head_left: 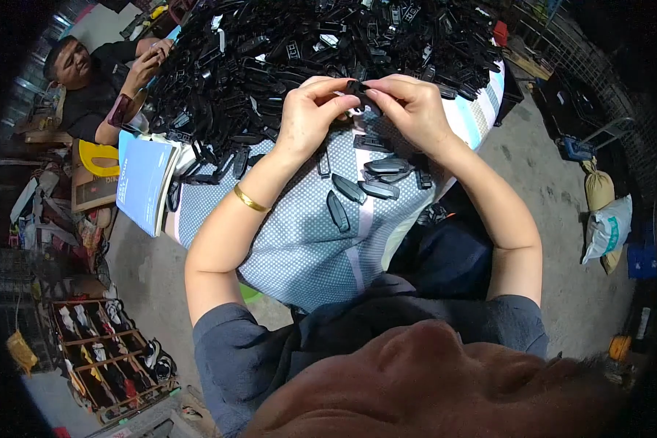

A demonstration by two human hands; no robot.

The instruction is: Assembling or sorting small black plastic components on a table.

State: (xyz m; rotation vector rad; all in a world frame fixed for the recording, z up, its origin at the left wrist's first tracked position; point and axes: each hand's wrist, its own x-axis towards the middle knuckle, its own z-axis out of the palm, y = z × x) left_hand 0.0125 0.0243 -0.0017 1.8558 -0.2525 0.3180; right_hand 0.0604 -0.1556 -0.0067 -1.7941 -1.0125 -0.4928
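My left hand (304, 117) and my right hand (414, 113) meet over the cloth-covered table, each pinching the same small black plastic part (358, 87) between thumb and fingers. The fingers hide much of its shape. Below my hands, several loose black plastic shells (337, 212), long and rounded, lie on the patterned cloth (292, 252). Just beyond my fingertips a large heap of similar black plastic parts (270, 66) spreads over the far side of the table.
A blue-covered book (146, 182) lies at the table's left edge. A person in dark clothing (95, 95) sits at the far left, hands raised beside the heap. Sacks (607, 226) stand on the floor at right. A compartmented rack (106, 354) stands at lower left.
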